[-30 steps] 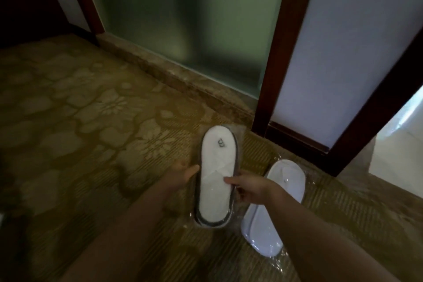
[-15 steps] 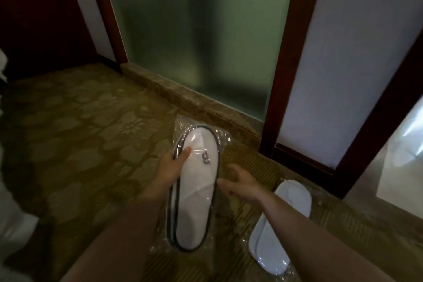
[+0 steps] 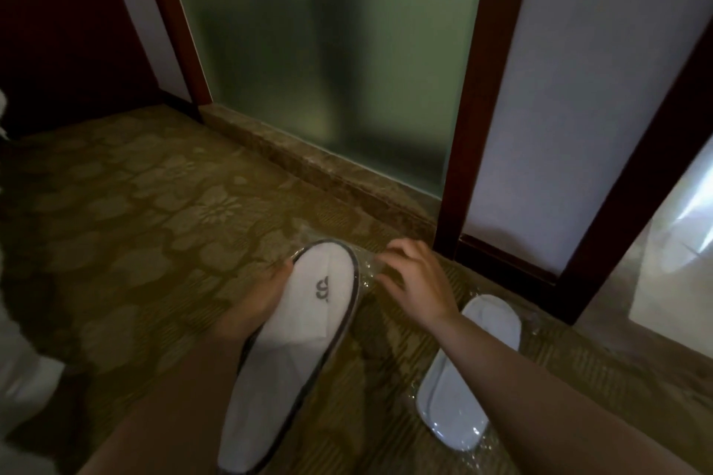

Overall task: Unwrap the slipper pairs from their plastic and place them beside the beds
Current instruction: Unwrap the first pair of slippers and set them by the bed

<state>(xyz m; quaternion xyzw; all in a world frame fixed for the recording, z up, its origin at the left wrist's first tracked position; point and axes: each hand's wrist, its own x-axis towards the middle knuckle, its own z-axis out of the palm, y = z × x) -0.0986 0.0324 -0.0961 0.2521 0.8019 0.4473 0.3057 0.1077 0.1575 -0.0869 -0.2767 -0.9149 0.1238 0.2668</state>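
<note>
your left hand (image 3: pixel 262 301) has its grip around the wrapped slipper pair (image 3: pixel 293 351) held over the carpet; right hand (image 3: pixel 416 281) is spread wide at the plastic wrap (image 3: pixel 366 274). light, floppy, probably slippery film, so pinch that loose far-end plastic.

Hotel guest room, entry area. Indicators: floral-patterned carpet (image 3: pixel 154 227); frosted glass panel (image 3: pixel 328 50) in dark wood framing (image 3: pixel 468 108), above a stone threshold (image 3: pixel 308 166); plastic-wrapped disposable white slippers (image 3: pixel 468 370) on the carpet right of the panel.
</note>
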